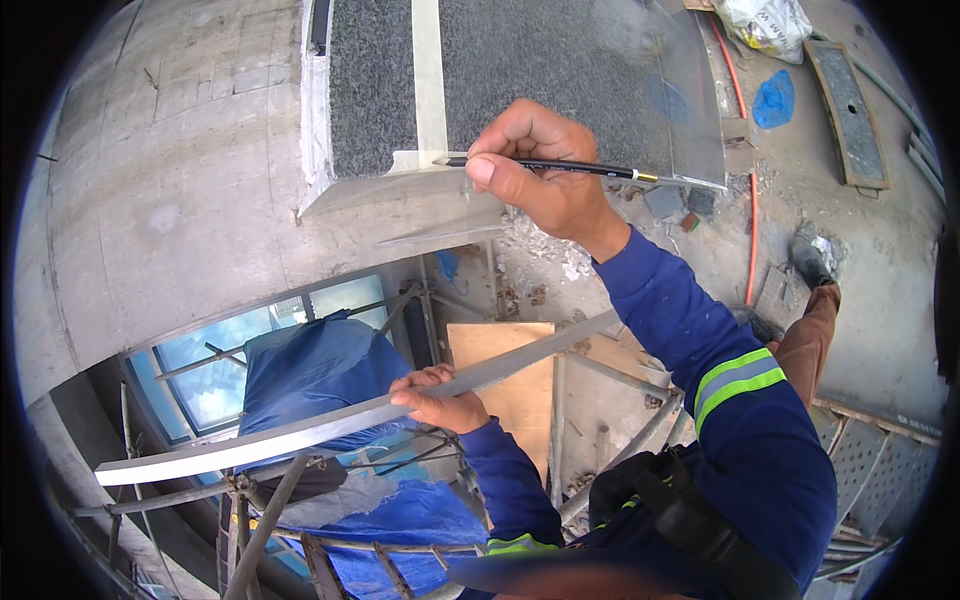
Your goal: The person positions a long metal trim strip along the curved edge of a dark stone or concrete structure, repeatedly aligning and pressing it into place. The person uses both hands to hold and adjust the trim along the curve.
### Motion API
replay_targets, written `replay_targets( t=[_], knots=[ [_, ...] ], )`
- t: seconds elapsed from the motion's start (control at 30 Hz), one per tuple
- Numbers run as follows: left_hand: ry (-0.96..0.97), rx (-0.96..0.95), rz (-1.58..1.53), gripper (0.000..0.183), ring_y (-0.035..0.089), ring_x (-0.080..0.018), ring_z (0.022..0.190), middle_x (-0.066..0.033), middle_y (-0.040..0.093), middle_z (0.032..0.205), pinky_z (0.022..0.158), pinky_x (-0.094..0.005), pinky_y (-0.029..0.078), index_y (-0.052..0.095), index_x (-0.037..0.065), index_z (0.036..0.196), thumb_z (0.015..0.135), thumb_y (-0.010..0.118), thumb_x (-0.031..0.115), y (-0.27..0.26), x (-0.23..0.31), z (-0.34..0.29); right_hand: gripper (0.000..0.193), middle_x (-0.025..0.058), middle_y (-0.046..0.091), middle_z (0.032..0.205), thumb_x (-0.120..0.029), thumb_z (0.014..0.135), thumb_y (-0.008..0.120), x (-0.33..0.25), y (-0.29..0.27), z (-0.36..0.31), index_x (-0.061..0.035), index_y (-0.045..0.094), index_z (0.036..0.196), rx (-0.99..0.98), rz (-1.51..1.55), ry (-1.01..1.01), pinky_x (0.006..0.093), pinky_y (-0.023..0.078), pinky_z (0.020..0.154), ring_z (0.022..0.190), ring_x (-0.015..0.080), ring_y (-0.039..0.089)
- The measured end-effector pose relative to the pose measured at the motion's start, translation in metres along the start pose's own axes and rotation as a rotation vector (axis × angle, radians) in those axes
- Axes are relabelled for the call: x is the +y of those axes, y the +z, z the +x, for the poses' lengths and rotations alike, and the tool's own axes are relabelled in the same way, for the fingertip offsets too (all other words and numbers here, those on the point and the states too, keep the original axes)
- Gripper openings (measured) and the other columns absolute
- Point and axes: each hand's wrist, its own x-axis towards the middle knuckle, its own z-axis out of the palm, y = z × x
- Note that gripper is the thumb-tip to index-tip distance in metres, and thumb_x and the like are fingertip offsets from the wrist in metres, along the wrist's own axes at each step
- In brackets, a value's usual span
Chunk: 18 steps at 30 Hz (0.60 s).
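My right hand (550, 185) pinches a black pencil (585, 167) between thumb and fingers. The pencil's tip points left, at a strip of pale masking tape (430, 75). That tape runs along a dark speckled stone slab (560, 75), and a short torn piece crosses its near end by the slab's edge. Lower down, my left hand (440, 398) grips a long grey metal straightedge (250, 438) near its middle. The straightedge slants from lower left up to the right, apart from the slab. Its right end is hidden behind my right sleeve.
Bare concrete wall (170, 190) borders the slab on the left. Scaffold pipes (265, 525) and blue tarps (320, 375) lie below, beside a plywood sheet (500, 400). On the right are an orange hose (753, 240), rubble (545, 245), a framed board (848, 115) and a person's brown-trousered leg (808, 340).
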Motion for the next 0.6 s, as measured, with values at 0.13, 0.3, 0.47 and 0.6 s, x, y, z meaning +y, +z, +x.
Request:
replay_targets(
  t=[0.13, 0.3, 0.47, 0.6],
  knots=[
    [0.012, 0.008, 0.0, 0.055, 0.045, -0.0109, 0.058, 0.0038, 0.037, 0.069, 0.055, -0.0292, 0.043, 0.048, 0.017, 0.096, 0.099, 0.061, 0.071, 0.0, 0.001, -0.003, 0.017, 0.003, 0.073, 0.083, -0.019, 0.098, 0.078, 0.002, 0.003, 0.001, -0.0048, 0.069, 0.097, 0.038, 0.006, 0.012, 0.0242, 0.054, 0.067, 0.076, 0.0074, 0.069],
    [-0.008, 0.007, -0.011, 0.056, 0.048, -0.0114, 0.061, 0.0031, 0.042, 0.071, 0.057, -0.0286, 0.044, 0.049, 0.017, 0.1, 0.098, 0.061, 0.072, -0.006, 0.004, -0.005, 0.009, 0.0065, 0.074, 0.086, -0.01, 0.098, 0.074, -0.001, 0.0, 0.001, -0.0039, 0.066, 0.098, -0.056, -0.059, -0.004, 0.0241, 0.054, 0.068, 0.076, 0.0077, 0.068],
    [0.001, 0.003, -0.02, 0.057, 0.051, -0.0113, 0.062, 0.0025, 0.045, 0.072, 0.058, -0.0283, 0.046, 0.05, 0.016, 0.105, 0.098, 0.062, 0.071, -0.011, 0.002, -0.005, 0.011, 0.0051, 0.073, 0.085, -0.013, 0.098, 0.076, 0.0, -0.002, -0.003, -0.0055, 0.067, 0.098, -0.004, 0.033, 0.016, 0.0244, 0.055, 0.068, 0.078, 0.0091, 0.07],
    [0.015, 0.019, -0.022, 0.058, 0.053, -0.0112, 0.062, 0.002, 0.047, 0.072, 0.059, -0.0283, 0.048, 0.051, 0.014, 0.109, 0.099, 0.062, 0.07, -0.013, -0.002, -0.004, 0.014, 0.0052, 0.073, 0.088, -0.013, 0.098, 0.077, 0.005, 0.001, -0.005, -0.0059, 0.066, 0.1, 0.052, -0.001, -0.064, 0.0244, 0.055, 0.069, 0.079, 0.0092, 0.071]
  ],
)
